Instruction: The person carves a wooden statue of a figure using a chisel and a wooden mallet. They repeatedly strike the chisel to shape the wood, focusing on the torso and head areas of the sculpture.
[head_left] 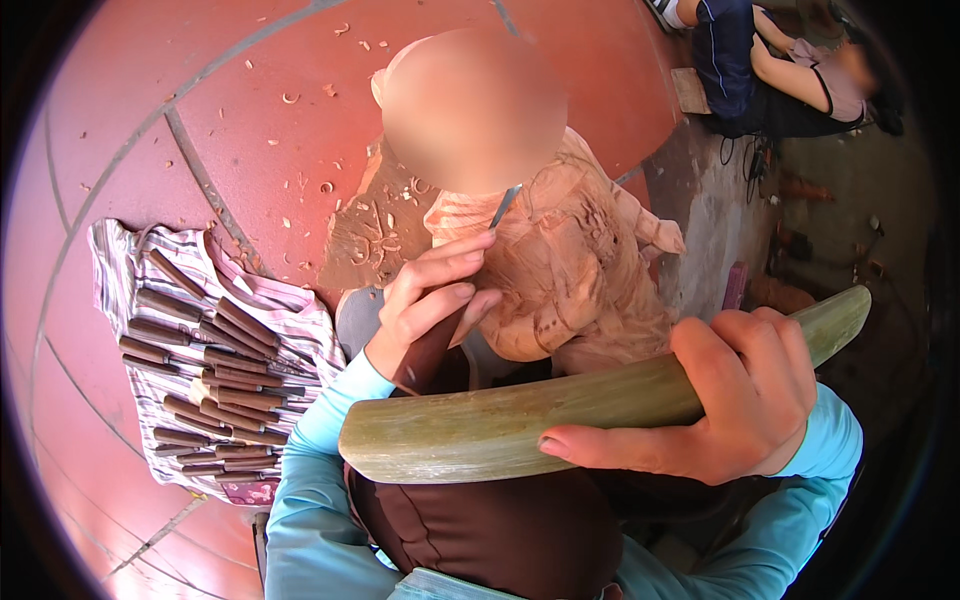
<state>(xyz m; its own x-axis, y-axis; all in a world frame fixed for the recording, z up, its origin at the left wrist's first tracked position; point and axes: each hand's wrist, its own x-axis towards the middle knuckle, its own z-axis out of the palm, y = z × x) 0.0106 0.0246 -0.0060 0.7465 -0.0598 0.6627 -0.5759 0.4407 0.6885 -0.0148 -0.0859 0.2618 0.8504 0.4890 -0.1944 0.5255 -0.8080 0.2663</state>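
Note:
A carved wooden figure (pixel 545 275) with draped folds stands just in front of my knees; its rounded top is blurred. My left hand (pixel 432 295) is closed round a chisel (pixel 506 205), its steel blade pointing up at the carving just below the blurred top. Part of the chisel's dark handle is hidden behind the fingers. Across my lap, my right hand (pixel 735 400) grips a long, slightly curved green mallet (pixel 520 425) near its right end. The mallet's broad left end lies beside my left wrist, close to the lower end of the chisel handle.
At left, several dark-handled carving tools (pixel 240 395) lie on a striped cloth (pixel 120 260). Wood shavings (pixel 290 98) dot the red tiled floor (pixel 150 190). A brown slab (pixel 365 240) with curls stands behind the figure. Another person (pixel 735 60) sits at the upper right, near cables (pixel 760 165).

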